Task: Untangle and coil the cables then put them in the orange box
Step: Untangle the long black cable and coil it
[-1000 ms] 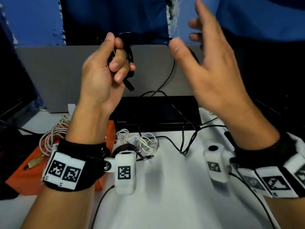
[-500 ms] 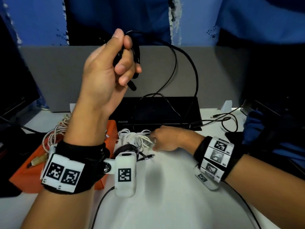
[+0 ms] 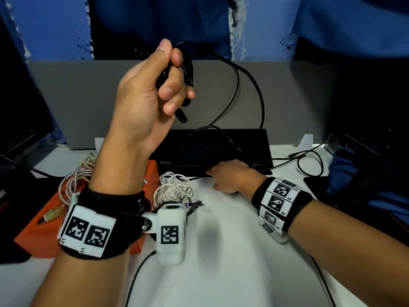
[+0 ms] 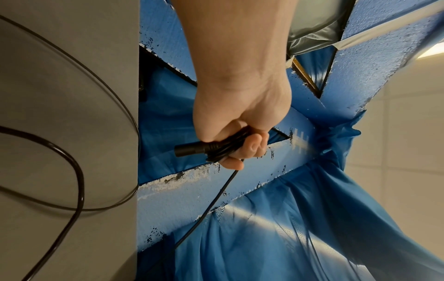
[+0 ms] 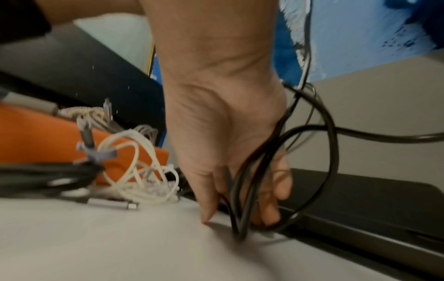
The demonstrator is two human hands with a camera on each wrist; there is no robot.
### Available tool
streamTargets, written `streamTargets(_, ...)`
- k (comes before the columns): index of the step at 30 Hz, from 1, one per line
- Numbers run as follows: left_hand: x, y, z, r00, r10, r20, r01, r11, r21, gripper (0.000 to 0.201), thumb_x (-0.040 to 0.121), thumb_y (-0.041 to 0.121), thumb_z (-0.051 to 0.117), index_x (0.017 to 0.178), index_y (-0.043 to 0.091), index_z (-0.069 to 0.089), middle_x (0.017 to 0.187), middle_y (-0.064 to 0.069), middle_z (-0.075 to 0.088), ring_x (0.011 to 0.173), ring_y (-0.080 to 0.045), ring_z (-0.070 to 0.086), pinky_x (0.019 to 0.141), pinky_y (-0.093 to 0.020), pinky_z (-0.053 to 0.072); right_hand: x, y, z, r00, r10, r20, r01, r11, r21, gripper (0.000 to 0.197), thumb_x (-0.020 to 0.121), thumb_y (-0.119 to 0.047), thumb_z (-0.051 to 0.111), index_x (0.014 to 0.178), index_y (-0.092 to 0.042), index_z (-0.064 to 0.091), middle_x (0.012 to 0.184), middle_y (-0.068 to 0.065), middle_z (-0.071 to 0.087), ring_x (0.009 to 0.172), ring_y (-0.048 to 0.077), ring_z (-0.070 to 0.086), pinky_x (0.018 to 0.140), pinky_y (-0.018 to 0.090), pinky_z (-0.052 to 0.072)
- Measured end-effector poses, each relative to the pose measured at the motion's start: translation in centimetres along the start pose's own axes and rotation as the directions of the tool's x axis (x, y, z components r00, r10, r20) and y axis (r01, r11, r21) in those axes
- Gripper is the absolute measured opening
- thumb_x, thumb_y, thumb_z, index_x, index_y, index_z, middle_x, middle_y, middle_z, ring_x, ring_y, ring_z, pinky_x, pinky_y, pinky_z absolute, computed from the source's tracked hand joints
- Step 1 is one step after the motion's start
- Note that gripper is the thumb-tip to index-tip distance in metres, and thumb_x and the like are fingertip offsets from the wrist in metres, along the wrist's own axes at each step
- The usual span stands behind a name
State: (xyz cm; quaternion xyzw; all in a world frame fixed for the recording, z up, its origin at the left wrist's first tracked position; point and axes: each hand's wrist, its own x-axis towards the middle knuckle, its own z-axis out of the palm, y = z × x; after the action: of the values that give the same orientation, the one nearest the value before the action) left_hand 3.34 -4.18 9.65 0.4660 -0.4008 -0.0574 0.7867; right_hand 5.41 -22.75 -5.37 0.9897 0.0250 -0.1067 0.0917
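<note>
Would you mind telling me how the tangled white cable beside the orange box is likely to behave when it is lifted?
The white cable lies in loose, thin loops, so it will probably hang floppy. It looks light. Its loops overlap a grey-tipped cable, so that might get dragged along.

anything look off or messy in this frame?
Yes. The white cable lies in a loose tangle on the table beside the orange box, not coiled. The black cable trails uncoiled from the left hand to the right hand.
</note>
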Motion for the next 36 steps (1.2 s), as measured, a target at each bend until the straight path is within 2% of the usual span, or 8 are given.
streamTargets(14, 0.1, -0.7, 0.5, 0.999, -0.035, 0.001, 0.035, 0.998, 0.045, 0.030, 0.110, 0.027, 0.038, 0.088, 0.015, 0.054, 0.050, 0.008, 0.034, 0.041, -0.009, 0.029, 0.069, -0.027, 0.047, -6.1, 2.6, -1.6, 0.927, 0.278, 0.251, -0.217, 0.945, -0.243, 0.027, 0.097, -0.012, 0.054, 0.121, -0.011, 0.067, 0.117, 0.002, 0.068, 0.109, 0.028, 0.066, 0.078, 0.035, 0.049)
streamTargets(19, 0.3, -2.4, 1.4, 0.988, -0.152, -0.036, 0.155, 0.983, 0.095, 0.028, 0.110, 0.024, 0.040, 0.088, 0.012, 0.052, 0.049, 0.006, 0.037, 0.039, -0.010, 0.030, 0.062, -0.023, 0.047, -13.4, -1.1, -7.7, 0.967, -0.010, -0.254, 0.062, 0.978, 0.197, 0.021, 0.098, -0.028, 0.050, 0.080, -0.021, 0.059, 0.076, -0.003, 0.060, 0.070, 0.023, 0.061, 0.065, 0.036, 0.053)
streamTargets(20, 0.3, -2.7, 1.6, 0.982, -0.187, -0.039, 0.190, 0.977, 0.093, 0.028, 0.109, 0.024, 0.040, 0.087, 0.012, 0.052, 0.049, 0.005, 0.037, 0.039, -0.010, 0.030, 0.057, -0.020, 0.046, -14.7, -1.8, -8.7, 0.859, 0.001, -0.512, 0.161, 0.949, 0.272, 0.024, 0.098, -0.032, 0.050, 0.078, -0.022, 0.057, 0.073, -0.006, 0.059, 0.069, 0.022, 0.061, 0.065, 0.038, 0.052)
streamTargets(22, 0.2, -3.4, 1.9, 0.967, -0.256, -0.008, 0.256, 0.963, 0.080, 0.030, 0.108, 0.024, 0.042, 0.083, 0.012, 0.053, 0.048, 0.003, 0.037, 0.039, -0.011, 0.030, 0.049, -0.017, 0.043, -16.4, -1.9, -10.0, 0.375, 0.123, -0.919, 0.330, 0.908, 0.256, 0.021, 0.099, -0.031, 0.052, 0.084, -0.022, 0.062, 0.080, -0.007, 0.060, 0.076, 0.019, 0.058, 0.069, 0.037, 0.048)
streamTargets(24, 0.0, -3.9, 2.1, 0.943, -0.318, 0.098, 0.318, 0.948, 0.020, 0.032, 0.107, 0.027, 0.042, 0.081, 0.014, 0.053, 0.046, 0.004, 0.037, 0.039, -0.014, 0.037, 0.060, -0.022, 0.049, -16.4, -0.7, -10.8, 0.094, 0.215, -0.972, 0.208, 0.951, 0.230, 0.026, 0.102, -0.030, 0.050, 0.108, -0.011, 0.067, 0.105, 0.008, 0.062, 0.097, 0.025, 0.055, 0.081, 0.038, 0.044)
streamTargets(30, -0.8, -3.6, 3.3, 0.922, -0.247, 0.299, 0.359, 0.834, -0.419, 0.044, 0.109, 0.026, 0.026, 0.088, 0.008, 0.060, 0.042, 0.006, 0.048, 0.060, -0.016, 0.069, 0.098, -0.035, 0.055, -13.0, 3.7, -9.6, 0.333, 0.330, -0.883, 0.479, 0.748, 0.460, 0.030, 0.110, -0.028, 0.045, 0.127, -0.019, 0.068, 0.090, -0.032, 0.061, 0.083, -0.005, 0.061, 0.078, 0.019, 0.047)
streamTargets(33, -1.6, -3.6, 3.8, 0.987, -0.113, 0.114, 0.155, 0.850, -0.503, 0.055, 0.112, 0.023, 0.021, 0.094, -0.003, 0.065, 0.055, 0.002, 0.063, 0.089, -0.020, 0.076, 0.120, -0.036, 0.035, -12.5, 3.8, -8.7, 0.351, 0.262, -0.899, 0.508, 0.753, 0.418, 0.031, 0.110, -0.023, 0.046, 0.134, -0.017, 0.065, 0.100, -0.026, 0.062, 0.088, -0.012, 0.058, 0.082, 0.009, 0.041)
streamTargets(36, -1.0, -2.3, 3.8, 0.998, -0.026, 0.052, 0.054, 0.730, -0.681, 0.037, 0.112, 0.027, 0.015, 0.113, 0.004, 0.045, 0.099, -0.013, 0.076, 0.106, -0.030, 0.070, 0.125, -0.038, 0.017, -12.7, 4.6, -7.7, 0.564, 0.241, -0.790, 0.369, 0.782, 0.502, 0.037, 0.110, -0.031, 0.044, 0.146, -0.033, 0.053, 0.077, -0.018, 0.063, 0.065, -0.001, 0.057, 0.064, 0.006, 0.037)
